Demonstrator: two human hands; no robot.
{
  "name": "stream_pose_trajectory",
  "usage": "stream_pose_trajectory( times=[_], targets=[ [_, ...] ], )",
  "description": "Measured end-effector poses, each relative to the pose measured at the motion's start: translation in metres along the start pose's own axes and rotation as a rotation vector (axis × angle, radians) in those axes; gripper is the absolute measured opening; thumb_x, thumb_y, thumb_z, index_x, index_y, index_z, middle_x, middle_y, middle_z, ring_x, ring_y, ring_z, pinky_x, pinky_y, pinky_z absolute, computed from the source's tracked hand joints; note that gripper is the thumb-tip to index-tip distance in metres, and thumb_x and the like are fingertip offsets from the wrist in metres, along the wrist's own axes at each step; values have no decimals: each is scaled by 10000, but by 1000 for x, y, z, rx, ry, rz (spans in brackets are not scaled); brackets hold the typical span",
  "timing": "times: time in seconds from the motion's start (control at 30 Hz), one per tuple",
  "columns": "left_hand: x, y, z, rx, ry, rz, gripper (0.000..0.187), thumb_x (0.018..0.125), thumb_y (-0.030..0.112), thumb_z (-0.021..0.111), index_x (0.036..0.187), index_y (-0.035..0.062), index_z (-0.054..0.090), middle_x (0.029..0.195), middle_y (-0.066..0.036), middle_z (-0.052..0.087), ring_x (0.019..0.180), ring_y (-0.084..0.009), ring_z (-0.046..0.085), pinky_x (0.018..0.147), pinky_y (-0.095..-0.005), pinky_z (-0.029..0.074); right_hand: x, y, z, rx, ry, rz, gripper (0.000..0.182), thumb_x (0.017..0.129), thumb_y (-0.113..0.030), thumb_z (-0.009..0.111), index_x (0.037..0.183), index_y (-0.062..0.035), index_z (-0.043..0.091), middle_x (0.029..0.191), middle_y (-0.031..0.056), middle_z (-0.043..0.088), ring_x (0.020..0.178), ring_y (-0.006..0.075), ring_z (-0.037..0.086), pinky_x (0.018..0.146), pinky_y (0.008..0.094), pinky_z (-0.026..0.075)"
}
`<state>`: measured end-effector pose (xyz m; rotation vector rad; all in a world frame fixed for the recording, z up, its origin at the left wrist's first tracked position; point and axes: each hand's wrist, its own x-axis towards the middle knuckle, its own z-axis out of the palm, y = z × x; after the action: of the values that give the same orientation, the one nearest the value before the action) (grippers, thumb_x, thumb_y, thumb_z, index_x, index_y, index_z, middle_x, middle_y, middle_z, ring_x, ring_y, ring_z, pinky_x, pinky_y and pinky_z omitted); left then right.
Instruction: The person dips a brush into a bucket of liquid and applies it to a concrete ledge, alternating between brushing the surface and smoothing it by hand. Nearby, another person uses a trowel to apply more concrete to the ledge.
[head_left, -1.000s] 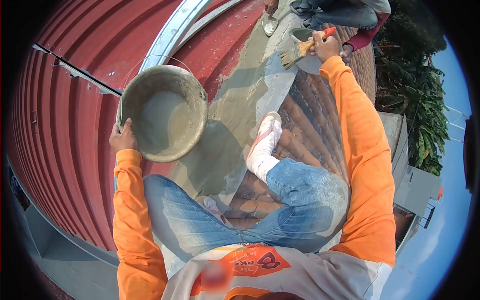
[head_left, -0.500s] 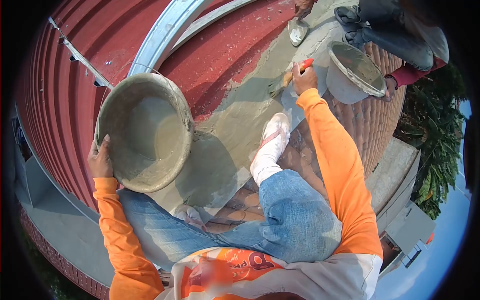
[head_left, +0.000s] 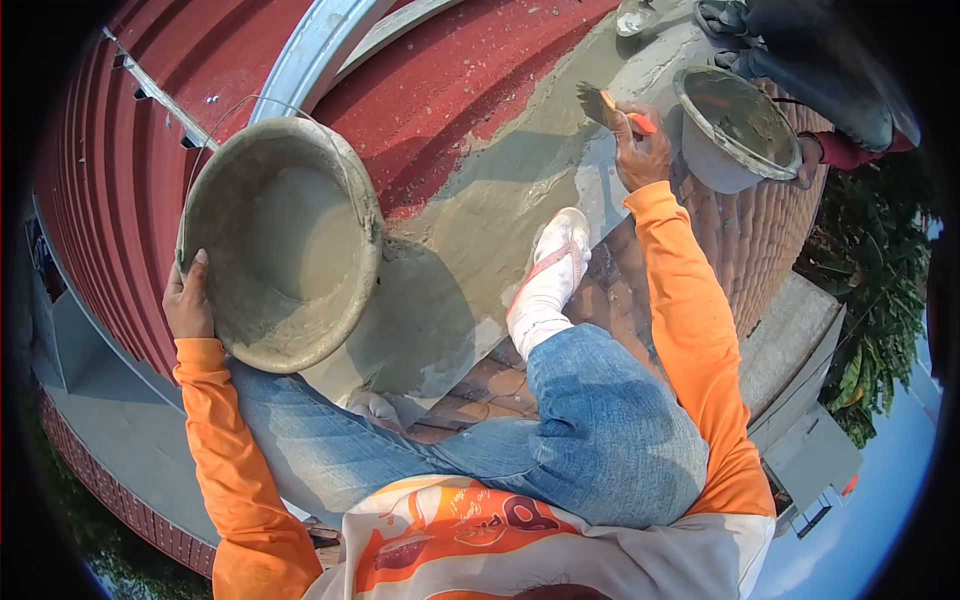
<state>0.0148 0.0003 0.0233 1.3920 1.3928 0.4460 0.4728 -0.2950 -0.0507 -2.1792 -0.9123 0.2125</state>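
Bucket (head_left: 222,240): grey-brown; brush handle (head_left: 641,124): yellow and red-orange
Metal roof sheet (head_left: 420,90): red, ribbed in parallel stripes; cement band (head_left: 515,185): grey; roof tiles (head_left: 745,222): brown, repeating wavy rows; second bucket (head_left: 714,164): pale grey outside; sleeves (head_left: 690,300): orange; jeans (head_left: 620,430): faded blue; shirt (head_left: 650,550): pale grey, orange print; sock (head_left: 539,326): white; sandal strap (head_left: 547,266): pink.

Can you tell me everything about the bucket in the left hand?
The bucket is round and grey-brown, its walls smeared with what looks like cement, with a thin wire handle arching past the far rim. Its mouth tilts toward us, showing something pale at the bottom, perhaps liquid. The left hand grips the left rim, thumb over it. It is near the left knee.
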Motion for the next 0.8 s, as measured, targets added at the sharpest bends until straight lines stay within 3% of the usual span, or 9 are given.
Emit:
stream_pose_trajectory(
  times=[0.03, 0.07, 0.17, 0.3, 0.4, 0.47, 0.6, 0.67, 0.8],
  targets=[
    [3, -3, -3, -17, -7, 0, 330, 848, 200, 581, 1100, -8, 542, 988, -18, 572, 878, -74, 512, 799, -208, 390, 0, -4, 5, -123, 35, -231, 114, 841, -160, 552, 889, -64, 513, 766, 118, 553, 693, 259, 563, 637, 347, 444],
    [4, -6, -5, -29, -16, -1, 332, 847, 203, 582, 1101, -8, 541, 990, -19, 572, 880, -76, 514, 801, -208, 391, -11, -8, 13, -160, -125, -211, 157, 779, -92, 584, 912, -72, 503, 873, 128, 531, 816, 321, 524, 694, 365, 435],
    [5, -7, -6, -36, -33, 8, 334, 847, 204, 583, 1102, -7, 541, 997, -26, 574, 890, -84, 520, 807, -213, 394, -74, -31, 37, -298, -436, -421, 353, 631, -12, 617, 952, -82, 488, 950, 99, 524, 907, 318, 496, 740, 380, 446],
    [5, -8, -4, -51, -39, -15, 334, 846, 204, 583, 1102, -7, 541, 1004, -34, 576, 898, -91, 525, 814, -218, 396, -132, -91, 32, 43, -609, -514, 333, 639, -30, 642, 936, -87, 503, 923, 104, 547, 831, 305, 543, 715, 364, 465],
    [6, -13, -6, -64, -44, -4, 335, 846, 202, 582, 1103, -8, 540, 1007, -40, 578, 901, -97, 529, 817, -220, 397, -126, -100, 36, 311, -528, -424, 216, 747, -93, 631, 926, -80, 509, 832, 94, 576, 713, 251, 575, 669, 339, 478],
    [4, -8, -3, -55, -26, -6, 331, 846, 195, 580, 1104, -8, 540, 1007, -36, 577, 899, -95, 528, 816, -218, 398, -98, -88, 37, 509, -686, 286, 164, 836, -192, 584, 913, -66, 515, 727, 64, 583, 600, 154, 569, 621, 303, 485],
    [4, -9, -5, -41, -28, 18, 328, 847, 192, 578, 1105, -8, 540, 1004, -32, 577, 894, -89, 526, 812, -217, 398, -24, 9, 47, 795, -406, 538, 222, 858, -214, 561, 939, -13, 506, 836, 58, 580, 627, 90, 557, 589, 220, 484],
    [1, -4, -2, 43, 0, 22, 324, 849, 190, 575, 1104, -8, 541, 999, -27, 578, 886, -81, 524, 802, -215, 400, 13, 29, 38, 532, -129, 428, 219, 850, -250, 570, 881, -35, 541, 726, 47, 581, 594, 82, 558, 570, 230, 469],
    [0, -4, 0, -16, -11, 26, 323, 850, 189, 572, 1103, -10, 539, 988, -24, 581, 873, -78, 524, 791, -214, 402, 31, 21, 45, 254, -32, 108, 222, 846, -246, 576, 911, -37, 538, 755, 51, 587, 591, 88, 561, 536, 245, 509]
  ],
)
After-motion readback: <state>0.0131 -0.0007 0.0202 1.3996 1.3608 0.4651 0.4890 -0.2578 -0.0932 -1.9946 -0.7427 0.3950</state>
